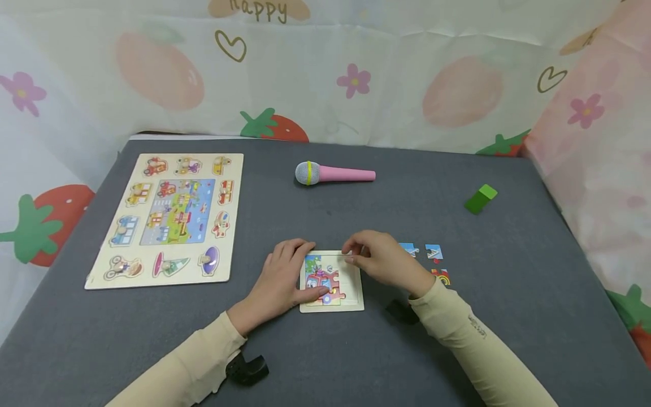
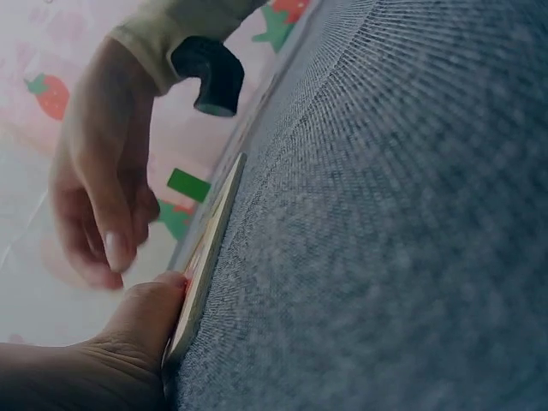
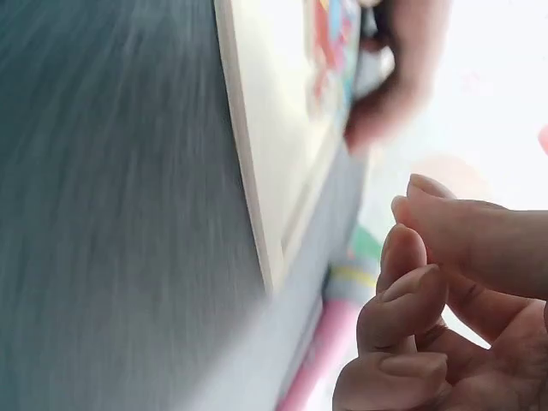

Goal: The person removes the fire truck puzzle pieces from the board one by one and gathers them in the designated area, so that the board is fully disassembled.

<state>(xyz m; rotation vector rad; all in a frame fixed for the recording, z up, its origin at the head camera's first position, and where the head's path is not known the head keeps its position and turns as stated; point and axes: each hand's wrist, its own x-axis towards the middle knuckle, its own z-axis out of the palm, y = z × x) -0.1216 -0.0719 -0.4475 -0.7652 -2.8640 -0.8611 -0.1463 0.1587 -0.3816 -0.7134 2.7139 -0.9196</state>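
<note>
My left hand [image 1: 282,282] rests on the left side of a small wooden jigsaw tray [image 1: 354,291]. Its thumb presses on the joined jigsaw pieces [image 1: 330,281], which show part of a colourful vehicle in the tray's left half. Bare wood shows in the right half. My right hand [image 1: 383,260] hovers over the tray's upper right corner, fingers loosely curled. In the right wrist view its thumb [image 3: 479,240] lies close to the index finger, and no piece shows between them. Loose pieces [image 1: 434,252] lie right of the tray, partly hidden by the right hand and wrist.
A large wooden peg puzzle board [image 1: 224,265] lies at the left. Behind the tray is a pink toy microphone [image 1: 346,174]. A green block [image 1: 480,199] sits at the back right of the grey table [image 1: 407,350]. A fruit-print cloth [image 1: 391,51] hangs behind.
</note>
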